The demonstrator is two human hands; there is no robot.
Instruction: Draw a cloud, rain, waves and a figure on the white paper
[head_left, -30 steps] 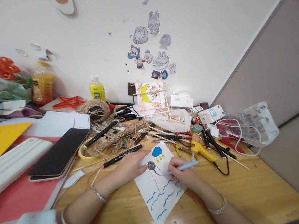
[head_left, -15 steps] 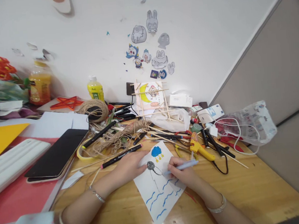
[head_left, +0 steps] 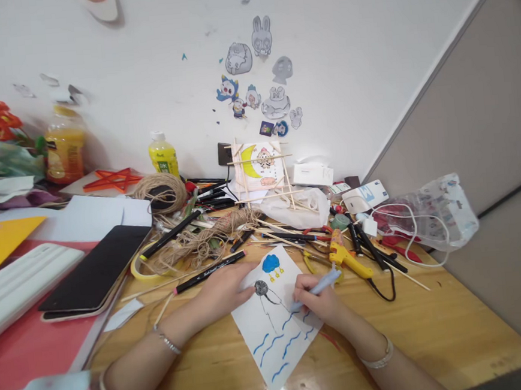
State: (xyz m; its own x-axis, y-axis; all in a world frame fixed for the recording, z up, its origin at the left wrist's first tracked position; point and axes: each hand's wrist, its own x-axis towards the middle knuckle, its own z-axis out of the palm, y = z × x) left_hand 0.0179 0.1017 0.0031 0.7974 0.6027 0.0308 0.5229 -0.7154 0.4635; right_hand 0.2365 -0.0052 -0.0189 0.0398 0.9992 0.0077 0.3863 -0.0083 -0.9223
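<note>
A white paper card (head_left: 275,332) lies on the wooden table (head_left: 433,331), drawn with a blue cloud, a grey round head with a thin body, and blue wavy lines. My left hand (head_left: 223,291) lies flat on the card's left edge with fingers stretched out, pressing it down. My right hand (head_left: 318,301) is closed round a light blue pen (head_left: 318,286), whose tip touches the card near the wavy lines on the right. Both wrists wear bracelets.
Behind the card lie black markers (head_left: 210,271), twine (head_left: 192,242), wooden sticks, a yellow glue gun (head_left: 347,259), a stick frame with a moon picture (head_left: 261,168) and a plastic bag (head_left: 428,215). At left are a black tablet (head_left: 97,271), a white case and coloured paper.
The pen in my right hand has tilted more upright and its tip has shifted slightly along the wavy lines. The view has drifted a little; my left hand stays on the card.
</note>
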